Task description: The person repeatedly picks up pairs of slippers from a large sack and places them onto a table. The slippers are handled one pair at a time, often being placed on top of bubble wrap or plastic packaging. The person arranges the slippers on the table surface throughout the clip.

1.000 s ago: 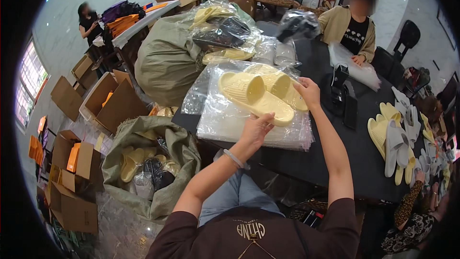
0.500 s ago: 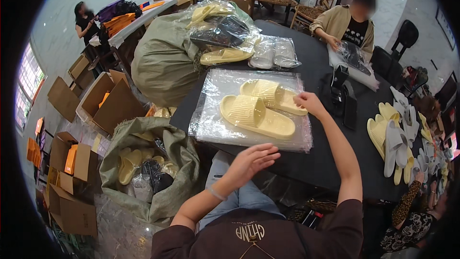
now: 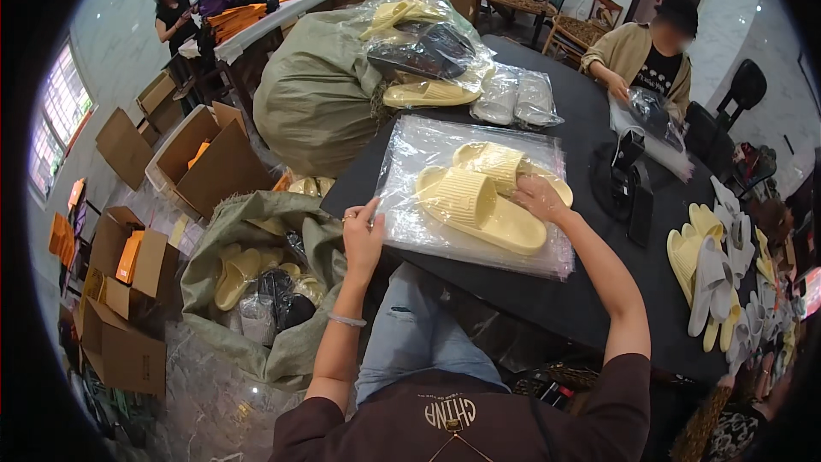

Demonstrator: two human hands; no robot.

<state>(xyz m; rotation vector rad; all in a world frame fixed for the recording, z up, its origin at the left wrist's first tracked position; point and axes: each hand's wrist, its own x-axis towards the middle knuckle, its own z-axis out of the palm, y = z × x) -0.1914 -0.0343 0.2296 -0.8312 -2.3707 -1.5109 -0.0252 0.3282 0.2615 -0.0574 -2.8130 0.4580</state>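
Observation:
A pair of pale yellow slippers (image 3: 483, 214) lies on a stack of clear plastic bags (image 3: 410, 145) on the black table. My right hand (image 3: 540, 198) is at the inner side of the pair, its fingers bent round a slipper edge and partly hidden between the two. At the near left corner of the bags, my left hand (image 3: 363, 235) pinches the plastic edge with thumb and fingers.
Bagged slippers (image 3: 516, 96) and a full green sack (image 3: 316, 90) stand beyond the bags. An open sack (image 3: 256, 291) of wrapped slippers is at my left, near cardboard boxes (image 3: 205, 158). A black stand (image 3: 629, 171) and loose slippers (image 3: 705, 265) are rightward. A co-worker (image 3: 646, 60) handles bags opposite.
My left hand has moved left from in front of the slippers to the bags' edge and closed there. My right hand has gone from the far slipper's heel to between the slippers.

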